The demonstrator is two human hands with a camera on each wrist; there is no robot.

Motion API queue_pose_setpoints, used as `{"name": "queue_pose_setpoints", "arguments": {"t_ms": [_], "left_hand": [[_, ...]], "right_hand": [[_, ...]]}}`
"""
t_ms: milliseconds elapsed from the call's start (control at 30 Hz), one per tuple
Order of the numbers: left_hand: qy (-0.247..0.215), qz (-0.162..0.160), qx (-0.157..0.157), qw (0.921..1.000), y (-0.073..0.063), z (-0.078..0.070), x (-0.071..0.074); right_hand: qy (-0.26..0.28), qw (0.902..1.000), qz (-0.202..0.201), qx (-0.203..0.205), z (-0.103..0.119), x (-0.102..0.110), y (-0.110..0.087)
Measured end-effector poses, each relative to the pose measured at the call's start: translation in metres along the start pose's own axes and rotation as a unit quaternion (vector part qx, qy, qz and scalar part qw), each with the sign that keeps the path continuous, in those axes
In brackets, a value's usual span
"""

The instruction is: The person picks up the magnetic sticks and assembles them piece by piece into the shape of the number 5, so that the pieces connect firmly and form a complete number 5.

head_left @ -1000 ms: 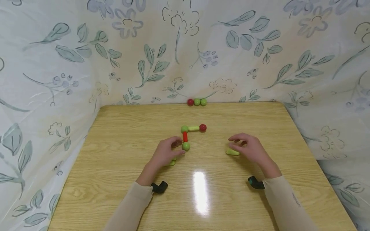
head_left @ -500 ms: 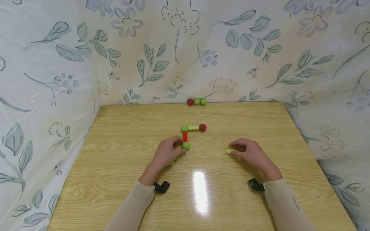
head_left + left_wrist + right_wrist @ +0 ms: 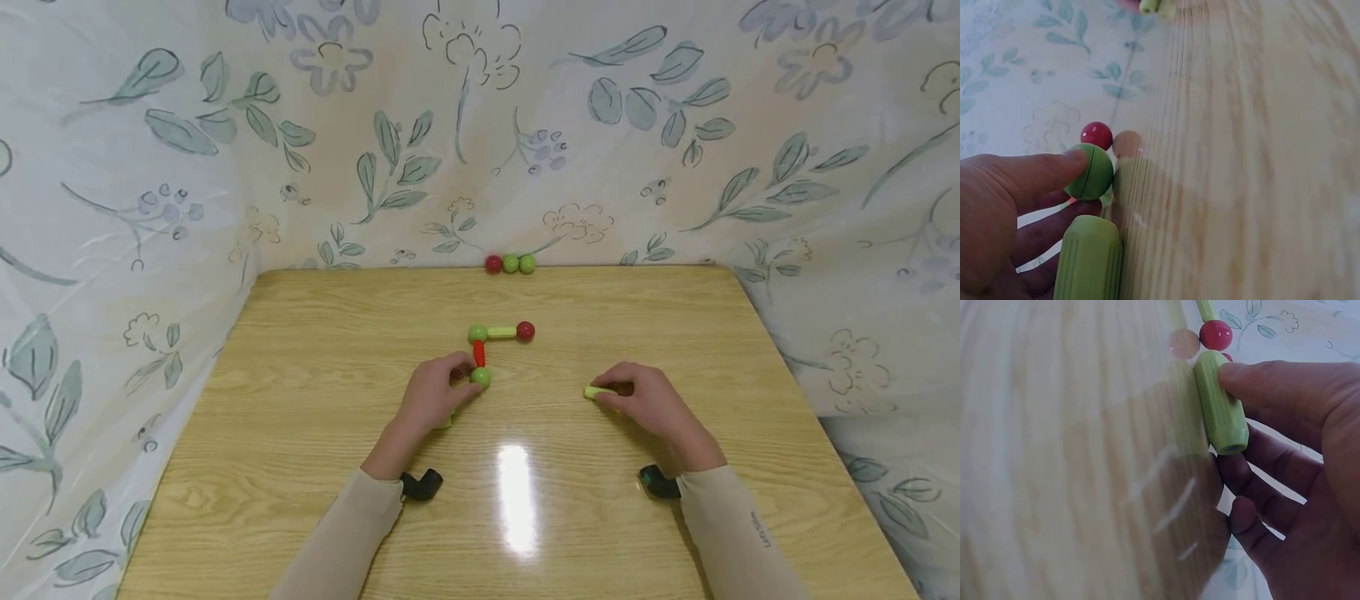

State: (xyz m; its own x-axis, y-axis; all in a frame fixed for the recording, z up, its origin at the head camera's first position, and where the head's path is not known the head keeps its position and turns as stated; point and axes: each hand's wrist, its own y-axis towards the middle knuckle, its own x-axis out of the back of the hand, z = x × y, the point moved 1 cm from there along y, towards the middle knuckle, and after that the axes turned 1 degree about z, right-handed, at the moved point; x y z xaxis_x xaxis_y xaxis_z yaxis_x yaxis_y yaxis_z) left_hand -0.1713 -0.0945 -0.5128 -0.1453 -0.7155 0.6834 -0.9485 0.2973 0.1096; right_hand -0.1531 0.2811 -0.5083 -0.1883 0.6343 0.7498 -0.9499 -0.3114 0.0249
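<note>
Across the lower frame of the head view, your yellowish, rectangular wood-grained tabletop [image 3: 315, 333] is smooth and glossy, mirroring a white glare [image 3: 517, 500]. The green, seamed plastic-looking ball [image 3: 1097, 175], at left in your left-wrist view, has a soft sheen; the pale-green, ridged plastic-looking rod [image 3: 1221, 406], upper right in your right-wrist view, looks satiny. Your beige cloth sleeves [image 3: 341, 533], at the bottom, look matt.

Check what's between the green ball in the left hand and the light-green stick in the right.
Just bare tabletop between green ball and light-green stick; the head view shows it.
</note>
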Motion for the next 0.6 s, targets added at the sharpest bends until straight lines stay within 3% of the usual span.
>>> {"name": "queue_pose_setpoints", "arguments": {"t_ms": [600], "left_hand": [[0.014, 0.023, 0.007, 0.9996, 0.004, 0.003, 0.002]], "right_hand": [[0.017, 0.9992, 0.013, 0.033, 0.025, -0.017, 0.018]]}}
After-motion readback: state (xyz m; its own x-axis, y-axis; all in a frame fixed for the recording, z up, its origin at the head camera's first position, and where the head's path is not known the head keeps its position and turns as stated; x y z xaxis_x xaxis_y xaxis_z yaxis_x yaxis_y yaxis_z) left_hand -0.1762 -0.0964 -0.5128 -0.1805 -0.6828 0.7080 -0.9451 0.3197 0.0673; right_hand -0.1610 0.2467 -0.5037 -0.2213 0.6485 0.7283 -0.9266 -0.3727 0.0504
